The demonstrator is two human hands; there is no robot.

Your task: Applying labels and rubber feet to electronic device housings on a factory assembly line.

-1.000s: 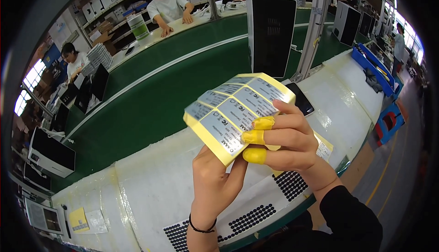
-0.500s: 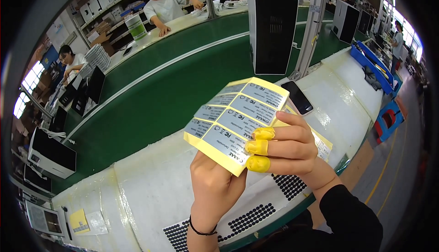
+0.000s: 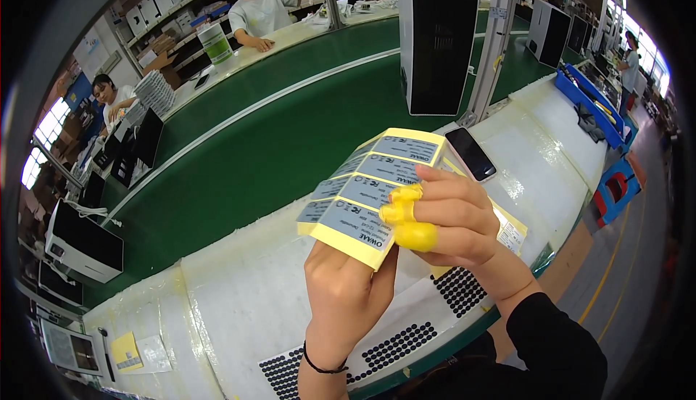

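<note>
A sheet of silver-grey labels (image 3: 355,193) on yellow backing bends over my left hand (image 3: 341,291), which is closed on it from below; the fingers are mostly hidden under the sheet. My right hand (image 3: 457,215), with yellow finger covers on three fingertips, pinches at the sheet's right edge. Whether a label has come loose there I cannot tell. Behind the right wrist, another yellow-backed sheet (image 3: 513,234) lies on the white bench. Under my hands lies a white sheet with rows of black round dots (image 3: 399,347).
A phone (image 3: 471,155) lies beyond my right hand. On the green conveyor (image 3: 239,153) stands a tall black-and-white appliance (image 3: 438,55) beside a metal post (image 3: 487,52). More appliances (image 3: 83,244) stand at left. A blue bin (image 3: 594,106) sits at right. Co-workers sit across the conveyor.
The label sheet has tilted and bent more over my left hand. My right fingers have shifted slightly left and up along its edge. A co-worker opposite has raised a hand.
</note>
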